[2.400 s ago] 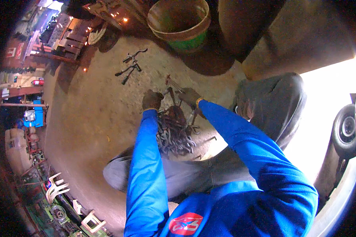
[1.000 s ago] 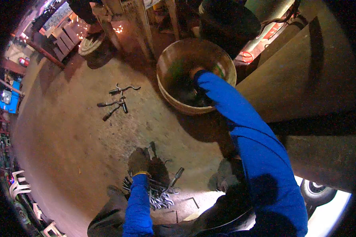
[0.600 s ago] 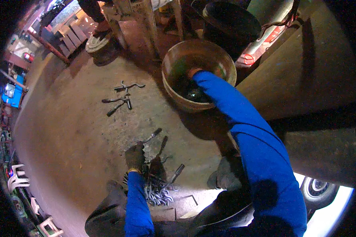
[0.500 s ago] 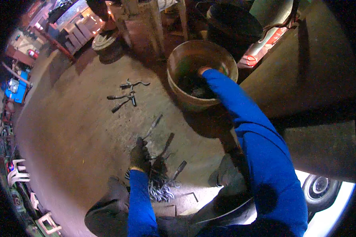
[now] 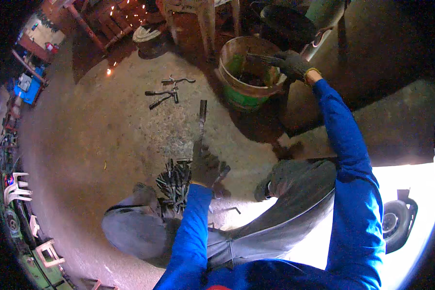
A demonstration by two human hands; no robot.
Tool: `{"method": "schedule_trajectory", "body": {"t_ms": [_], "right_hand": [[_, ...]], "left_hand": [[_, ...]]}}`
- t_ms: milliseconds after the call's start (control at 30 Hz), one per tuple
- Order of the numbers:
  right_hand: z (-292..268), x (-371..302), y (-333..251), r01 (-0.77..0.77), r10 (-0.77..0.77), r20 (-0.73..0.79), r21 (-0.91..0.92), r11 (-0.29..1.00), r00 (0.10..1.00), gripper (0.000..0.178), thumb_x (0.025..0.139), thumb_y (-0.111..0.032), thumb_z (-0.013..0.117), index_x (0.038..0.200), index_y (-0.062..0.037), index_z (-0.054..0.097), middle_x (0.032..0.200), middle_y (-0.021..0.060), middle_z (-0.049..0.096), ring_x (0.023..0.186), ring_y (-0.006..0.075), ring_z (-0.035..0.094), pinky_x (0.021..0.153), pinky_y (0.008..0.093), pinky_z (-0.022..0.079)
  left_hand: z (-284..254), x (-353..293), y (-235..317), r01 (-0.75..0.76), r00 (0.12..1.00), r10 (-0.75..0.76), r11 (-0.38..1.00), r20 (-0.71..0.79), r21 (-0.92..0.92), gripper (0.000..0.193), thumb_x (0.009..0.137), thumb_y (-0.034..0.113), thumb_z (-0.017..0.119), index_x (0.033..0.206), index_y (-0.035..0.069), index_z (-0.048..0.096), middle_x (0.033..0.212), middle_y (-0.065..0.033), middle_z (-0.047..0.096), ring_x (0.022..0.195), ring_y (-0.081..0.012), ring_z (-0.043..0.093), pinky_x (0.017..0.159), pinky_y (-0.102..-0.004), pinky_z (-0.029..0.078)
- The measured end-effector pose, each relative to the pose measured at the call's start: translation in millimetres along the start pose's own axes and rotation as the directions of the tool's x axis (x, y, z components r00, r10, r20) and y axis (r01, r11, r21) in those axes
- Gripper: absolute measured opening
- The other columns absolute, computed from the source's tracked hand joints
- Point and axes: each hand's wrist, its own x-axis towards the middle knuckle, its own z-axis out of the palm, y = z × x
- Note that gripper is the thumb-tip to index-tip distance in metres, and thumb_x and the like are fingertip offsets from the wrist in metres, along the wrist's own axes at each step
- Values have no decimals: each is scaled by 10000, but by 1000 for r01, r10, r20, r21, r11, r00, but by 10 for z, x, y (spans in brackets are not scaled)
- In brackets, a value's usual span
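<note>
Dark-gloved left hand grips a dark metal rod with thick cylindrical end, pointing away from the body, near a heap of dark metal rods on brownish concrete floor; dark-gloved right hand closed on a slim dark metal piece above the round green bucket.

Two gloved hands, one green bucket and one black wheel were there. One pile of metal pieces was too jumbled to count.
</note>
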Motion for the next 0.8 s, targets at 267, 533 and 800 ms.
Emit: {"method": "schedule_trajectory", "body": {"t_ms": [267,533,800], "right_hand": [[-213,-1156,-887,-2,63,-209,280,960,976,441,944,-411,544,1237,-90,613,695,11,577,541,69,479,451,232,386],[-359,-1580,-1066,29,-14,-55,290,956,998,379,951,-305,560,1218,-41,617,846,37,664,708,89,546,658,269,471],[-348,-1864,-1111,156,-101,-163,368,917,981,368,942,-249,568,1217,-8,609,1032,113,693,933,141,624,861,295,487]], "left_hand": [[-278,321,-303,-111,975,80,984,207,140,332,925,503,563,856,180,525,514,83,256,416,-69,262,384,-232,209],[-192,355,-297,-148,981,114,962,155,228,354,921,491,578,885,142,528,524,81,265,421,-67,270,368,-237,199],[-96,294,-310,24,974,-51,992,219,125,355,936,473,561,873,124,542,509,81,273,416,-61,273,376,-225,222]]}}
